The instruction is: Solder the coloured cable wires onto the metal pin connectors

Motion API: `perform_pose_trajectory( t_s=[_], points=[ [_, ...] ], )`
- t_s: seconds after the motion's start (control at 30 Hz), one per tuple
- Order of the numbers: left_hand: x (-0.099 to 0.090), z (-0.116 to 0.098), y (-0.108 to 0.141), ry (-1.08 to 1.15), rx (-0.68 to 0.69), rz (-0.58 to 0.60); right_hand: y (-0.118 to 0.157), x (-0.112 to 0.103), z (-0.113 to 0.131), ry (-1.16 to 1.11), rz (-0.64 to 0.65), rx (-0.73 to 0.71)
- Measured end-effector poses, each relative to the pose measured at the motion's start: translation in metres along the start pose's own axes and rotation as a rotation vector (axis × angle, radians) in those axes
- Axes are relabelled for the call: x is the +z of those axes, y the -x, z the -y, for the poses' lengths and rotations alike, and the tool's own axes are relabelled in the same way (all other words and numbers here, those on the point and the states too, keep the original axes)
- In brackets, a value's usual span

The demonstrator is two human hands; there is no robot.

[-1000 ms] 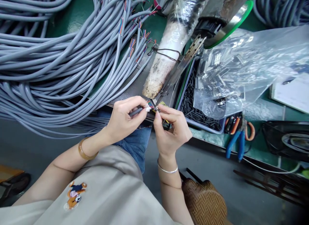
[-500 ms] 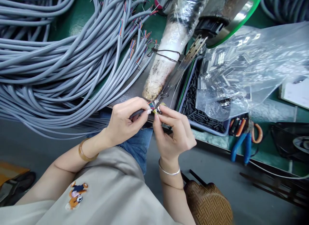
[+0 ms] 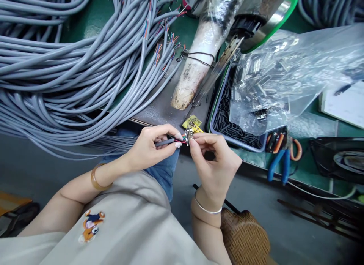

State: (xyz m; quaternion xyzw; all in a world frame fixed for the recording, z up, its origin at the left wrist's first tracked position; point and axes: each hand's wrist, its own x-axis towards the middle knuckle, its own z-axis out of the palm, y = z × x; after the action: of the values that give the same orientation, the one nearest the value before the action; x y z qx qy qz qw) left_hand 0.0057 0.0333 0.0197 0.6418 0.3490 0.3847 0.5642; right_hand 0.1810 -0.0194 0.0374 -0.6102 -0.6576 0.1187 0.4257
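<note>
Between thumb and fingers, my left hand [image 3: 155,143] pinches the end of a grey cable [image 3: 164,142], whose thin coloured wires fan out to the right. These wires reach the pin side of a small metal multi-pin connector [image 3: 189,136]. My right hand [image 3: 214,155] grips that connector by its far side, fingers closed. Just behind it, a yellow piece [image 3: 192,122] sits at the bench edge. Above the hands, the tip of a stained white wrapped tube [image 3: 184,92] points down toward me, with a thin metal strip [image 3: 212,77] alongside.
Many grey cables [image 3: 71,79] with stripped ends cover the left of the bench. At right, a bin [image 3: 240,139] holds small black sleeves, under a clear bag [image 3: 264,82] of metal connectors. Blue-handled pliers [image 3: 280,164] hang near the edge. A stool [image 3: 246,234] stands below.
Both hands have come back from the white tube's tip toward me, and the right has shifted rightward. The connector and the yellow piece now show plainly.
</note>
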Motion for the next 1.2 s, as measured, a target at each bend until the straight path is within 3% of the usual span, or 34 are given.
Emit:
perform_pose_trajectory(
  t_s=[0.1,0.17,0.27,0.33,0.4,0.53,0.67,0.8,0.9,1.0,1.1,1.2],
  points=[
    [-0.001,0.002,0.006,0.135,-0.13,-0.009,0.004,-0.005,0.002,-0.04,0.019,-0.003],
    [-0.004,0.002,0.007,0.212,-0.194,0.012,0.008,-0.005,0.002,-0.042,-0.037,-0.064],
    [-0.01,0.001,0.008,0.321,-0.291,0.151,0.013,-0.003,-0.001,0.008,-0.154,-0.206],
    [-0.014,0.001,0.009,0.368,-0.324,0.21,0.015,-0.002,-0.003,0.024,-0.192,-0.259],
    [-0.016,0.001,0.011,0.38,-0.306,0.184,0.017,-0.001,-0.005,0.018,-0.208,-0.271],
    [-0.019,0.003,0.015,0.244,-0.124,0.127,0.019,-0.001,-0.006,0.015,-0.186,-0.28],
    [-0.021,0.006,0.018,-0.056,0.206,0.077,0.023,-0.001,-0.005,0.019,-0.154,-0.235],
    [-0.02,0.011,0.021,-0.33,0.499,0.043,0.022,-0.005,0.002,0.045,-0.063,-0.059],
    [-0.018,0.01,0.024,-0.475,0.603,0.042,0.018,-0.008,0.01,0.046,0.038,0.106],
    [-0.017,0.003,0.026,-0.439,0.523,0.027,0.015,-0.009,0.012,-0.081,0.071,0.206],
    [-0.02,-0.005,0.024,-0.251,0.238,0.041,0.016,-0.005,0.01,-0.15,-0.039,0.211],
    [-0.024,-0.009,0.019,0.015,-0.075,0.085,0.018,0.002,0.007,-0.129,-0.223,0.122]
  ],
)
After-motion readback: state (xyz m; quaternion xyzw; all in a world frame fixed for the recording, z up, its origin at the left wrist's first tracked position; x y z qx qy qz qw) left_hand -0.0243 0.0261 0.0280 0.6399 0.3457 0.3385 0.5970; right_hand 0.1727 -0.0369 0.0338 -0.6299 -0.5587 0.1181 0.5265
